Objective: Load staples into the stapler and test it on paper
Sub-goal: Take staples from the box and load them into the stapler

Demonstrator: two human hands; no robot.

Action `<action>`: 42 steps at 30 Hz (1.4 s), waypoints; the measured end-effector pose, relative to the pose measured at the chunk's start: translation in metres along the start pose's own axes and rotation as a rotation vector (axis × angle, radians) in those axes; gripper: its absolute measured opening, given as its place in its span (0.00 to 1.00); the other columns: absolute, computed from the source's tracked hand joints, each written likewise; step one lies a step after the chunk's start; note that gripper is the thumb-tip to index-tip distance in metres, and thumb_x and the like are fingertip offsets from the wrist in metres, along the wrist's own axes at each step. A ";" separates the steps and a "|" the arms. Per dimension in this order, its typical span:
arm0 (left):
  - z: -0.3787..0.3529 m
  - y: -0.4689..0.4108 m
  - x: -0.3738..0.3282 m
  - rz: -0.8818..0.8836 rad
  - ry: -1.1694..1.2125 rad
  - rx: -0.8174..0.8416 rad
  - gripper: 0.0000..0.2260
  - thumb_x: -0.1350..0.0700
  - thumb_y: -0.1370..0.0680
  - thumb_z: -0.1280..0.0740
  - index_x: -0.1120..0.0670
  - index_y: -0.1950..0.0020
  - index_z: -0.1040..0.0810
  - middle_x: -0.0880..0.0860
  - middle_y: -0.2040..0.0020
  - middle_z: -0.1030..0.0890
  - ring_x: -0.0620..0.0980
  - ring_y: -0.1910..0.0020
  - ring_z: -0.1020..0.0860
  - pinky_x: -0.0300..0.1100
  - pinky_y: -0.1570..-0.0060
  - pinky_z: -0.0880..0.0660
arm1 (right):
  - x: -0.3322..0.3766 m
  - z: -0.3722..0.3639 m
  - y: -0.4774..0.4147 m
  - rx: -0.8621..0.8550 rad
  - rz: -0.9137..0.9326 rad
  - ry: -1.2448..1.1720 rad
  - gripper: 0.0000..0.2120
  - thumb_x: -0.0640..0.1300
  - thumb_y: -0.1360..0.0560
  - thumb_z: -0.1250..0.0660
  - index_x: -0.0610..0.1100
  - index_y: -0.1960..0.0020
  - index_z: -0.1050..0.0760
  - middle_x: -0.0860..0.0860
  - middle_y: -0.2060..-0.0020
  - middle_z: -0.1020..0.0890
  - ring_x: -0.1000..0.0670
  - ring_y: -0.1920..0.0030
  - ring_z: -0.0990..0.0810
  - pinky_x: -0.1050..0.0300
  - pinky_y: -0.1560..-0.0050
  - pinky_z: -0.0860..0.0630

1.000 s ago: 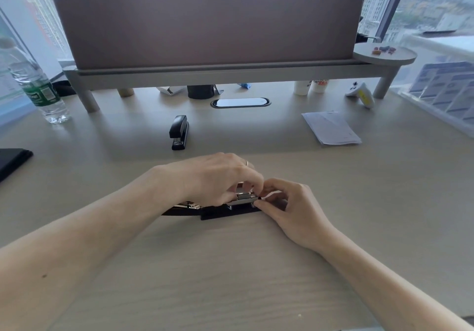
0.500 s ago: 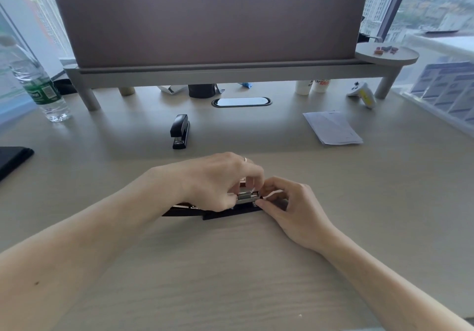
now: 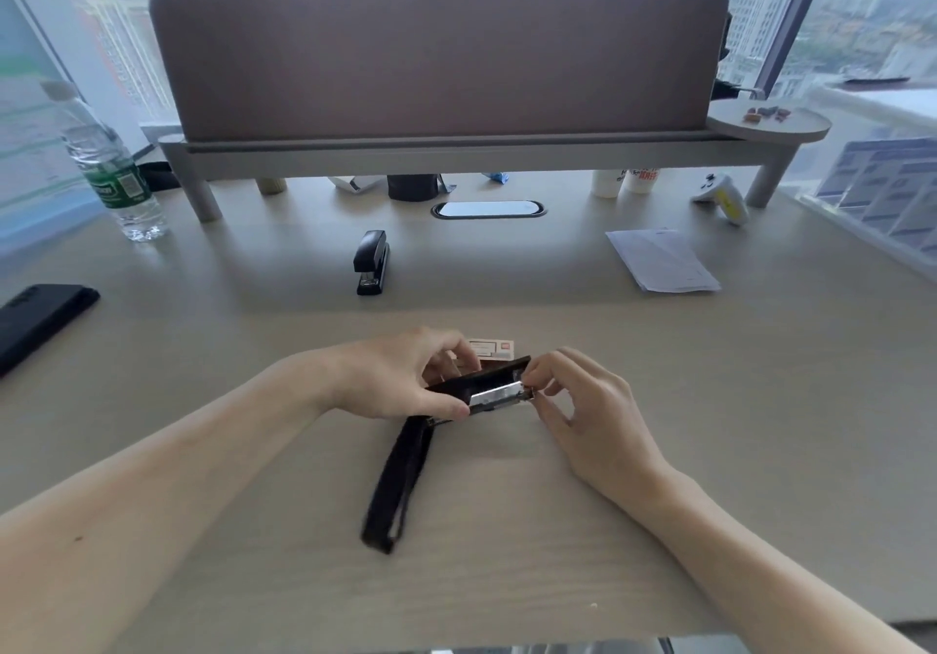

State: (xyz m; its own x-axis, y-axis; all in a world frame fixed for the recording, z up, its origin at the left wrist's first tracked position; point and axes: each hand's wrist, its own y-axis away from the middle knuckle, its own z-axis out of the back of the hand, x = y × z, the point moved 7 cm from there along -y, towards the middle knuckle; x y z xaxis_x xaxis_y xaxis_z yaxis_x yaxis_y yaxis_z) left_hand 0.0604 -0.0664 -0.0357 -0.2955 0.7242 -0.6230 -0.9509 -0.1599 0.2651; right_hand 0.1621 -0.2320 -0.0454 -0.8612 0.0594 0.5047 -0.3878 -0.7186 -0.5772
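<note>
Stapler (image 3: 481, 377) is hinged wide open between the two hands. The left hand (image 3: 405, 374) grips its black body, thumb on the near side, fingers curled over the far side, w/ the bright metal magazine (image 3: 499, 395) showing just right of that thumb. Its other black arm (image 3: 398, 486) swings out from under the left hand toward the person; it's blurred, so can't tell if it rests on the worktop (image 3: 760, 425).

The right hand (image 3: 590, 400) is at the magazine's front end, thumb and forefinger pinched close together there, other fingers loosely curled. Whether a staple strip sits in that pinch is too small to tell.

The staple box (image 3: 494, 349) lies just beyond both hands. The sheet of paper (image 3: 659, 260) is well beyond the right hand, untouched. A second, closed stapler (image 3: 372, 262) stands well beyond the left hand.

Progress, as a judgement: opening is done and loading is the step in hand, prob. seating or checking staples in the channel. Still left: shut the stapler, bring the paper over, press once to test — so approx. midway at best.
</note>
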 end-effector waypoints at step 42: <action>0.008 0.028 -0.011 -0.310 0.110 -0.616 0.20 0.63 0.18 0.33 0.49 0.28 0.27 0.42 0.41 0.25 0.45 0.36 0.25 0.41 0.33 0.30 | 0.003 -0.042 0.015 0.010 -0.782 -0.770 0.16 0.34 0.30 0.19 0.45 0.46 0.19 0.50 0.53 0.12 0.54 0.60 0.12 0.58 0.58 0.16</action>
State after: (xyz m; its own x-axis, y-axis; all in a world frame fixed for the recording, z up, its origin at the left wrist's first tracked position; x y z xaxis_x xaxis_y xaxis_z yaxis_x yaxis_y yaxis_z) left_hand 0.0380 -0.0738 -0.0154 0.0213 0.7307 -0.6824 -0.8626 -0.3316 -0.3820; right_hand 0.1397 -0.2138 -0.0797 0.0583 0.0551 0.9968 -0.7320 -0.6765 0.0803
